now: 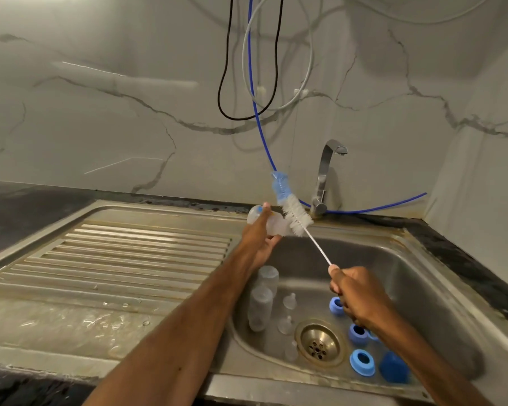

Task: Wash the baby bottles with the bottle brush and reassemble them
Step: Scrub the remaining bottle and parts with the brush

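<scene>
My left hand (260,240) holds a clear baby bottle (272,222) on its side above the sink's back left corner. My right hand (357,295) grips the thin white handle of the bottle brush (296,215), whose white bristles and blue sponge tip sit just outside the bottle's mouth. In the sink basin (408,276) two more clear bottles (261,300) lie on the left. Clear teats (289,301) rest beside them. Several blue screw rings (362,362) and a blue cap (393,367) lie to the right of the drain (317,344).
A chrome tap (324,177) stands behind the basin, with no water running. The ribbed steel draining board (115,265) stretches to the left, wet near its front. Black, grey and blue cables (252,83) hang down the marble wall above the tap.
</scene>
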